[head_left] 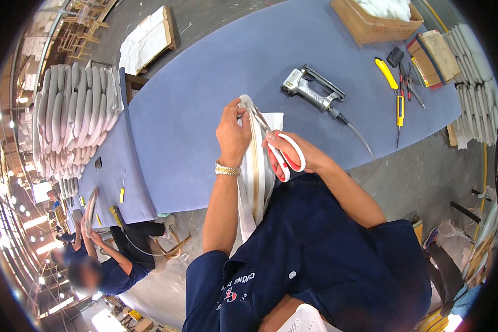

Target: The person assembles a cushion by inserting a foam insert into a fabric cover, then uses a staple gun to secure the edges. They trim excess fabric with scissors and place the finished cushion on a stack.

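Observation:
My left hand [233, 133], with a metal-banded watch on its wrist, is closed around the upper end of a long narrow fabric-covered piece [249, 182]. White cloth runs along this piece beside a tan strip, and its top end is grey and rounded. It hangs down in front of my body. Scissors [301, 155] with white and red handles are in my right hand [288, 148], fingers through the loops. Their blades point up and left along the cloth near my left fingers. Whether the blades touch the cloth, I cannot tell.
On the blue-covered table [188, 105] lie a staple gun [312, 91] with a hose, a yellow-handled tool [400, 108] and pliers [408, 83]. A cardboard box [371, 25] holds white stuffing. Padded grey pieces [74, 105] are stacked left. A co-worker [116, 271] sits lower left.

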The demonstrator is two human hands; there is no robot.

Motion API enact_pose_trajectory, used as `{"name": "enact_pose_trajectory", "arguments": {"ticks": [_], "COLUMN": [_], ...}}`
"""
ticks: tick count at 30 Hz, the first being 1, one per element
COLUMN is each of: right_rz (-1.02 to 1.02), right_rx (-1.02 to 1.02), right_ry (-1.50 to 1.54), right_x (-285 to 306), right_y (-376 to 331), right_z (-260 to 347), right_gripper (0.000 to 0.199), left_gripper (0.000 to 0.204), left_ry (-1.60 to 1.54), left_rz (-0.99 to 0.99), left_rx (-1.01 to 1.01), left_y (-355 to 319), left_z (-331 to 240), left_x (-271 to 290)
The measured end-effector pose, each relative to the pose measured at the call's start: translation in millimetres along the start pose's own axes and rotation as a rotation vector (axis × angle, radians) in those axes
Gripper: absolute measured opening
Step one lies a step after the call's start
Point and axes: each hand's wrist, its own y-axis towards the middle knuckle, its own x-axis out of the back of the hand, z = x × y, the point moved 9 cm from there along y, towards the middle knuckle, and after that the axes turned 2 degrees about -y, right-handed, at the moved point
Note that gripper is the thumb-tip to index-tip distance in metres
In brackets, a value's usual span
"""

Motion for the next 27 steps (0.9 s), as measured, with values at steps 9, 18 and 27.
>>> {"name": "enact_pose_trajectory", "arguments": {"ticks": [9,18,27], "right_rz": [-0.029,-0.040,-0.132], "right_rx": [-0.026,-0.040,0.051], "right_ry": [-0.053,-0.031,0.018], "right_x": [-6.6,-6.4,-5.5], "right_y": [9.9,23.8,35.3], "right_z": [-10.0,-11.2,-21.0], "right_gripper": [0.065,0.060,0.052], "left_gripper": [0.007,0.004,0.004], "left_ry": [-0.102,-0.064,-0.058], "left_rz": [-0.024,-0.005,0.007], "left_rx": [-0.008,-0.071,-0.070], "left_y": [1.7,-2.8,-5.4], "left_z": [13.6,4.3,1.9], "left_x": [3.4,9.5,10.4]}}
